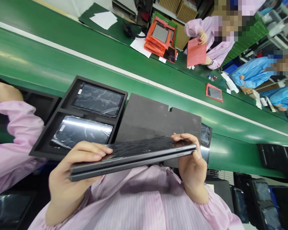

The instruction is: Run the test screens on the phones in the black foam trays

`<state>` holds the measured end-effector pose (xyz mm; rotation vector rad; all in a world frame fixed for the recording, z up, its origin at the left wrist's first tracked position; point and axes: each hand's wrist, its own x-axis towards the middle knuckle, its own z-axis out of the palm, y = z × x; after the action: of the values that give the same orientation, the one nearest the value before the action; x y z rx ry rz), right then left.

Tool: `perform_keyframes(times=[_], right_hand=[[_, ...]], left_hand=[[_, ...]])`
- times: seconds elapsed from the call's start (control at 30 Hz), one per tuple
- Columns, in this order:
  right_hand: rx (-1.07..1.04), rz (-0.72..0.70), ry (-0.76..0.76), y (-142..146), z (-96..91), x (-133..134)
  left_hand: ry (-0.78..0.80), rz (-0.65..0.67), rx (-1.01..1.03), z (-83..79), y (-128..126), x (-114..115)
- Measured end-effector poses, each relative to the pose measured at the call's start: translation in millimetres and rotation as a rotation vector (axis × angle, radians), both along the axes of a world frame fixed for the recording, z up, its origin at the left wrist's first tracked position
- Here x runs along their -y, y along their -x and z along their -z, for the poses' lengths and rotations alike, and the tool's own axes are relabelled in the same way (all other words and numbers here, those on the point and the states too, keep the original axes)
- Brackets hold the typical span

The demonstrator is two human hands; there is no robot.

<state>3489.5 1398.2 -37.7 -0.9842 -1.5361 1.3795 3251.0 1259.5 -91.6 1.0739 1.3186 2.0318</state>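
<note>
Two dark tablets point(136, 151), one stacked on the other, are held up close to my chest with their long edges facing me. Speaker holes show along those edges. My left hand point(74, 169) grips the left end, fingers over the top screen and the palm below. At the other end my right hand point(192, 163) closes on the corner, with fingers on top and the thumb at the near edge. Beyond the tablets lies a black foam tray point(73, 80) with film-covered tablets in its two compartments. A flat black foam sheet point(156, 116) lies to the right of that tray.
A green conveyor bench point(105, 54) runs across the view. A co-worker's pink sleeve point(21, 124) reaches in from the left. Opposite, a person handles a red sleeve point(196, 52) beside a stack of red sleeves point(155, 48). More black trays point(264, 198) stand at lower right.
</note>
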Motion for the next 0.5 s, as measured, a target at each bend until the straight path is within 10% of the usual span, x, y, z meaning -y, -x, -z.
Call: perform_keyframes(times=[0.5], right_hand=[[-0.038, 0.112, 0.019, 9, -5.0, -2]], left_hand=[[-0.023, 0.003, 0.074, -5.7, -4, -8]])
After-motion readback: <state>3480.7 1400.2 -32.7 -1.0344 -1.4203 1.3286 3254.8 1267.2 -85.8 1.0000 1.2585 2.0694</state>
